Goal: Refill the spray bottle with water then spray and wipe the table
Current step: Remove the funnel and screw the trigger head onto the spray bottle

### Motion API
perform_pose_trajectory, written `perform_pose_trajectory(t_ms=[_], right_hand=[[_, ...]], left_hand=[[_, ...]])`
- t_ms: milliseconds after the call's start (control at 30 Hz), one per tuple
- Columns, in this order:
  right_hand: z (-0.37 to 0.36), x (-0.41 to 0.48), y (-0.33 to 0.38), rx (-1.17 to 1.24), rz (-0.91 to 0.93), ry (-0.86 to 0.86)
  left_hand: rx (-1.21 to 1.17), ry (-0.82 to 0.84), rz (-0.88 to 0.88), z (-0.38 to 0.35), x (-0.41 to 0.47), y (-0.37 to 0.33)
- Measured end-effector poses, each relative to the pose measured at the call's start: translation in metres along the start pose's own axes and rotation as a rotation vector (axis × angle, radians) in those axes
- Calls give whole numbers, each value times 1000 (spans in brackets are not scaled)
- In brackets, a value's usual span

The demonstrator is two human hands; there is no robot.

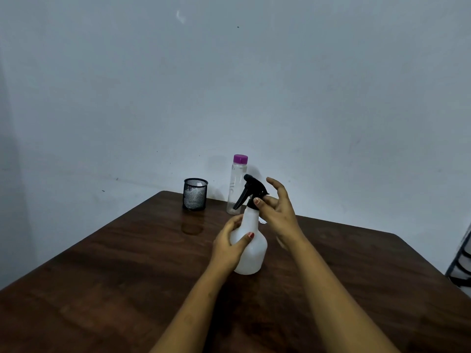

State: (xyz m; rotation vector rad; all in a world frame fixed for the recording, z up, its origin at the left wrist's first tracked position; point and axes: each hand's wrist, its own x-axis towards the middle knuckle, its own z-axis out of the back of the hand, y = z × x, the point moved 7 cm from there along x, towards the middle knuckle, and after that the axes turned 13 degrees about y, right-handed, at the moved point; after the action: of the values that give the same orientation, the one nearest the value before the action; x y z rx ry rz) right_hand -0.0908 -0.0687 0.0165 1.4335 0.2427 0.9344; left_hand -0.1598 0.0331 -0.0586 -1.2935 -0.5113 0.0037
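Observation:
A white spray bottle (252, 248) with a black trigger head (251, 191) stands upright on the dark wooden table (127, 289). My left hand (229, 247) grips its body from the left, thumb across the front. My right hand (276, 208) is at the black collar under the trigger head, thumb and a finger pinching it, the other fingers spread. Behind it stands a clear water bottle (237, 186) with a purple cap, closed. It looks almost empty.
A black mesh cup (195, 194) holding something white stands at the table's far edge, left of the water bottle. A wall rises right behind the table. A dark metal frame (462, 261) shows at the right edge.

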Motion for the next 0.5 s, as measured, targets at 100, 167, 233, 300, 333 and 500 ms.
perform_pose_trajectory(t_ms=[100,167,233,300,333,500], right_hand=[[-1,1,-3,19,10,8],[-3,0,-6,52,16,21],[-5,0,-10,65,18,32],[-5,0,-12,92,33,23],[-5,0,-12,104,40,12],[-3,1,-20,156,66,-101]], left_hand=[[-19,0,-11,0,2,5],[-43,12,-9,-1,3,5],[-67,22,-9,-2,3,5],[-77,34,-15,-2,3,3],[-78,41,-16,-2,3,3],[-102,49,-17,-5,7,8]])
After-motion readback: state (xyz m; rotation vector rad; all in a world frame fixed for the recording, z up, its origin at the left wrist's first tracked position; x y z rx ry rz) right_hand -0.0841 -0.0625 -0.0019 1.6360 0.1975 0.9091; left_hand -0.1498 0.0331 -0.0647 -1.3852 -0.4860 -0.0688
